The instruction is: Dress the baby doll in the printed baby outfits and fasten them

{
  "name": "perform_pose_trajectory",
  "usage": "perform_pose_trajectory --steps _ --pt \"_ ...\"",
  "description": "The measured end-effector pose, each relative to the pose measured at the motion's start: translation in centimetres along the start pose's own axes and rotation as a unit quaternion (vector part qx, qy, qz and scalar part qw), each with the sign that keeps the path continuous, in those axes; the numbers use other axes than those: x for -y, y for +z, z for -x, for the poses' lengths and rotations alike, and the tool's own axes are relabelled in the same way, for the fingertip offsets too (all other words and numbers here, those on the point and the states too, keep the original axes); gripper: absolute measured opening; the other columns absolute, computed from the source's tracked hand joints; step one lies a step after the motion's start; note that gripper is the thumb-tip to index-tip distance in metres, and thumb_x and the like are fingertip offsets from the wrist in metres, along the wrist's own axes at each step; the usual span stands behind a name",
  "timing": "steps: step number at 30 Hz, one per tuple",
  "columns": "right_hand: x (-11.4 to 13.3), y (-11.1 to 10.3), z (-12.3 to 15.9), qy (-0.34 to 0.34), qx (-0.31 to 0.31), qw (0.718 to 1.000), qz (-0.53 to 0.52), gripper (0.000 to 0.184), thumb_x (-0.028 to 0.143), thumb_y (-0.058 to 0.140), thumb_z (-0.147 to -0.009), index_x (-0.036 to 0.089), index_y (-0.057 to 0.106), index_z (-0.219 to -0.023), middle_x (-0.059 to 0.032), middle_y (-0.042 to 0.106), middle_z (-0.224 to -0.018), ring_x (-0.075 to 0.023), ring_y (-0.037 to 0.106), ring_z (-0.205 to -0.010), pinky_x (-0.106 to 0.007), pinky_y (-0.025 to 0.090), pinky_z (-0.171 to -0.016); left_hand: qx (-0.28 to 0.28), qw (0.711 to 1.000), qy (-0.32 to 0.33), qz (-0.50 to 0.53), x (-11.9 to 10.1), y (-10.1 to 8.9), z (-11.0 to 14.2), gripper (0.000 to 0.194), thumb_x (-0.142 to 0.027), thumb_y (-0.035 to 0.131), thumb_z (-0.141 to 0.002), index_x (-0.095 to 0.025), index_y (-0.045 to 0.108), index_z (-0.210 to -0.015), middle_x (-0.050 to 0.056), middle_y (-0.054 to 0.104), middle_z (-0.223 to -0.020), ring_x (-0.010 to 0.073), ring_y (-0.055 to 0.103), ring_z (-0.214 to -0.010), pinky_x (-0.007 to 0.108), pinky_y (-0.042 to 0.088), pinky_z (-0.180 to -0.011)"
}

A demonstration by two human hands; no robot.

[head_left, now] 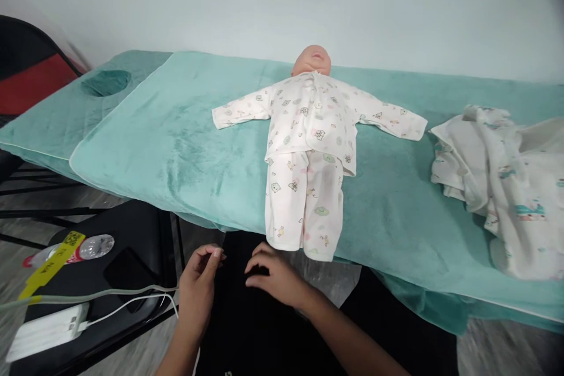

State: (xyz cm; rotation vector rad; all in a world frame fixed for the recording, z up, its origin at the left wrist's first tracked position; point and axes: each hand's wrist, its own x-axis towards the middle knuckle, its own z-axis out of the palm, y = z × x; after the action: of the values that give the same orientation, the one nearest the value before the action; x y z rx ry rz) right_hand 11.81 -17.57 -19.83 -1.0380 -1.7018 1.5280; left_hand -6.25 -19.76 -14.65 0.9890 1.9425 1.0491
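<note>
A baby doll (311,60) lies on its back on the green-covered bed. It is dressed in a white printed jacket (291,123) with both sleeves stretched out sideways. White printed trousers (285,202) cover its legs, and their cuffs reach over the bed's front edge. My left hand (200,276) hovers over my lap, thumb pressed to curled fingers, with nothing visible in it. Just below the trouser cuffs is my right hand (275,275), empty, its fingers bent and parted from the thumb. Neither hand touches the doll or its clothes.
Crumpled white printed baby clothes (497,182) lie at the bed's right. The bed cover (176,129) drops over the front edge. On a black chair (145,229) at lower left are a bottle (94,247), a phone (130,270) and a white power bank (48,332) with a cable.
</note>
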Motion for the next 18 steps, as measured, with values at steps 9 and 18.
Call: perform_pose_trajectory --steps 9,18 --pt "-1.3 -0.9 1.3 0.072 -0.011 0.997 -0.012 0.011 0.023 0.071 -0.083 0.023 0.071 -0.094 -0.0006 0.065 -0.099 -0.0178 0.061 -0.096 -0.031 0.045 -0.090 0.013 1.000 -0.009 -0.007 -0.4 0.7 -0.2 0.036 -0.054 0.065 -0.078 -0.019 0.066 -0.087 0.004 0.069 -0.081 0.0224 0.065 -0.079 0.033 0.051 -0.079" --pt "-2.1 -1.6 3.2 0.104 0.050 0.988 0.104 0.009 0.018 0.063 -0.084 0.023 0.068 -0.090 -0.0009 0.069 -0.090 -0.0185 0.062 -0.086 -0.029 0.046 -0.079 0.061 0.989 0.068 -0.113 0.9 3.3 0.3 0.031 -0.051 0.059 -0.082 -0.022 0.066 -0.084 0.006 0.070 -0.088 0.0254 0.065 -0.088 0.037 0.050 -0.084"
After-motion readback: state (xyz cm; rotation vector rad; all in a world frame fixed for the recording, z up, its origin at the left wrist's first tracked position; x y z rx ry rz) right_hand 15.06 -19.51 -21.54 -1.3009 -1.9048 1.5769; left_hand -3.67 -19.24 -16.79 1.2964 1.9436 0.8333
